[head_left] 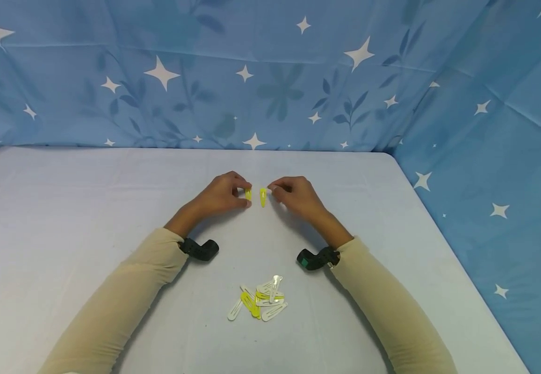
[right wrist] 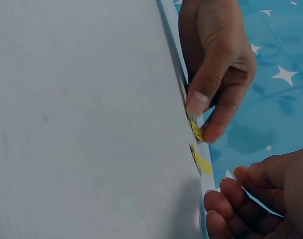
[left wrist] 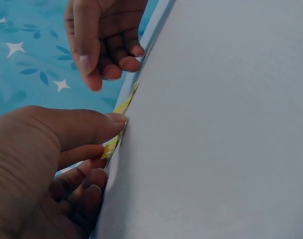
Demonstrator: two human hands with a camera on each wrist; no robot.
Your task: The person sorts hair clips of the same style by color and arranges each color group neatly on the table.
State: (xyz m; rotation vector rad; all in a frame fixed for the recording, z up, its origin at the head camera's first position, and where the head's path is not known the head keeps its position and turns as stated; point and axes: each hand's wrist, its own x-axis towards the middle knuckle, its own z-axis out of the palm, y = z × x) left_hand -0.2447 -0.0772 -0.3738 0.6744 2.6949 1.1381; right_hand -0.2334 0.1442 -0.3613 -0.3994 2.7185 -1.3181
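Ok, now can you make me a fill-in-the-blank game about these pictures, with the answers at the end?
1. The left hand pinches a clip coloured ____.
2. Counting that one, ____ clips are away from the pile.
3. The right hand is holding ____.
4. The cloth behind the table is mostly ____.

Missing words: yellow; two; nothing; blue.

I'm seeing yellow and white clips (head_left: 270, 297) against a white counter (head_left: 64, 218).
White stars (head_left: 161, 74) and darker leaves (head_left: 359, 101) are patterning blue cloth (head_left: 251, 31).
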